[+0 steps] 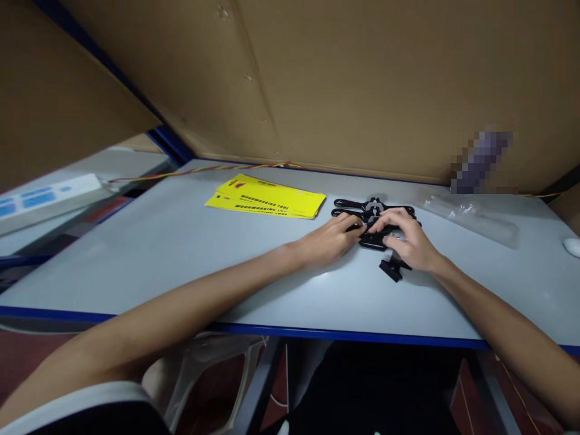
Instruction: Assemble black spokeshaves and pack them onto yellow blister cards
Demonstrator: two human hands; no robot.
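Both my hands rest on the grey table [181,254] around a black tool [372,210] made of metal or plastic arms and clamp-like parts. My left hand [330,240] has its fingers curled onto the tool's left side. My right hand [405,237] covers the tool's right part, fingers closed on a black piece. One small black end [391,268] sticks out below my right palm. The tool's middle is hidden by my fingers.
Yellow printed cards [267,197] lie in a stack to the left of the tool. A clear plastic bag [471,219] lies at the right, a white round object [573,246] at the far right edge. Cardboard walls stand behind the table; a white power strip [45,199] lies left.
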